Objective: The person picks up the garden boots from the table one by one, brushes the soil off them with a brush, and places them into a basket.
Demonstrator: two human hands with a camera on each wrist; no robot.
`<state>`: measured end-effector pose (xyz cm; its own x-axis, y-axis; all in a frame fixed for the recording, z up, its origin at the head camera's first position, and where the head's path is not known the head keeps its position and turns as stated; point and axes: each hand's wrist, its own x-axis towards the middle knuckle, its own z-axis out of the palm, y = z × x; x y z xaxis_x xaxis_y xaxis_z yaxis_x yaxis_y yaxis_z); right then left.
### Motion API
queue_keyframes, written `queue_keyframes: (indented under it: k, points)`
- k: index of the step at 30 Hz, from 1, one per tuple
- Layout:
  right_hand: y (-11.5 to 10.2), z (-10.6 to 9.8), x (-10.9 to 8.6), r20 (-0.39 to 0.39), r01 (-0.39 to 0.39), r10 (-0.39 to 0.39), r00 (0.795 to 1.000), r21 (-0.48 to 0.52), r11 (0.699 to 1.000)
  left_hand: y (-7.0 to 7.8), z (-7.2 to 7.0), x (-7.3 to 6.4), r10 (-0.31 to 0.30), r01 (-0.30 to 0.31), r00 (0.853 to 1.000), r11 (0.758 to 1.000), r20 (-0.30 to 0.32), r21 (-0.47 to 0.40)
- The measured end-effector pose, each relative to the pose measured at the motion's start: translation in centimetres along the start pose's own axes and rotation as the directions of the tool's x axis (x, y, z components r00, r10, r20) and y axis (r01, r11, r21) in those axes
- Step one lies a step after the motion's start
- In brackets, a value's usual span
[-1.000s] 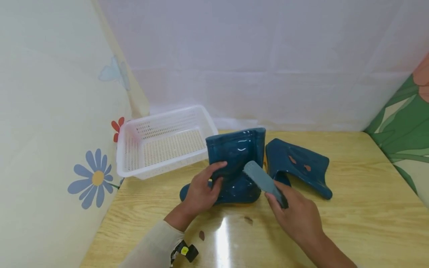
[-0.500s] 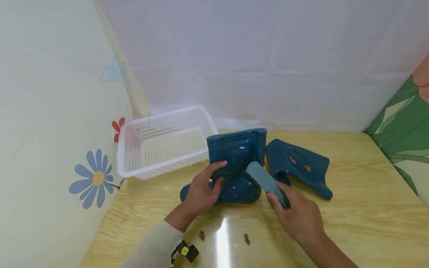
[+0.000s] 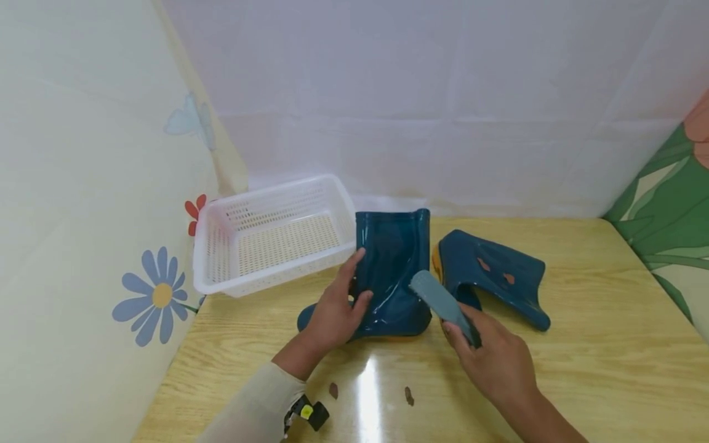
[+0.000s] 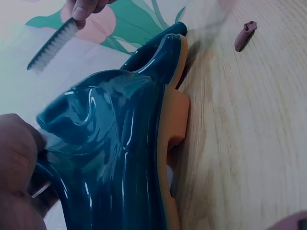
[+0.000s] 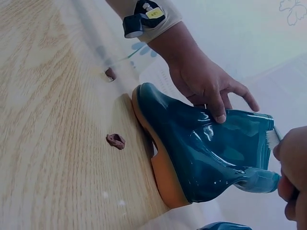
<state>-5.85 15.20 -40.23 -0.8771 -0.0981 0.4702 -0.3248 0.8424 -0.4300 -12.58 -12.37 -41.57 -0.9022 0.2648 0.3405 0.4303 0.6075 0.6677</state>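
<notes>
A glossy dark teal rain boot (image 3: pixel 390 258) with an orange sole stands on the table, toe to the left. My left hand (image 3: pixel 335 307) holds its shaft at the left side, thumb on the near face; some fingers are hidden behind it. My right hand (image 3: pixel 495 357) grips a grey-green brush (image 3: pixel 437 299) by its handle, at the boot's right side. White bristles show on the brush (image 4: pixel 53 45) in the left wrist view. Whether they touch the boot I cannot tell. A second teal boot (image 3: pixel 509 271) lies on its side to the right, with two brown patches on it.
Behind to the left stands a white perforated plastic basket (image 3: pixel 282 268). Two small brown lumps lie near me on the table: one on the left (image 3: pixel 333 390) and a curled one (image 3: pixel 408 395) further right. Fabric walls enclose the table's back and sides.
The curled brown lump has dropped nearer to me on the table. The boot's shaft has turned and looks narrower and straighter. The brush has shifted slightly right and down.
</notes>
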Motion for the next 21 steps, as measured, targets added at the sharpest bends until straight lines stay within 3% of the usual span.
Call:
queue_keyframes:
  k: [8,13,21]
  points:
    - [0.16,0.09,-0.17,0.025,-0.029,0.029,0.999,-0.001,1.000,-0.43,0.07,0.66,-0.094,0.092,0.995,0.995,0.032,0.048]
    - [0.19,0.20,-0.18,0.055,-0.056,0.056,0.997,-0.002,0.998,-0.72,0.10,0.33,-0.186,0.180,0.980,0.981,0.076,0.074]
    - [0.33,0.40,-0.11,0.082,-0.086,0.085,0.993,0.004,0.996,-0.93,-0.04,-0.03,-0.193,0.179,0.978,0.970,0.075,0.164]
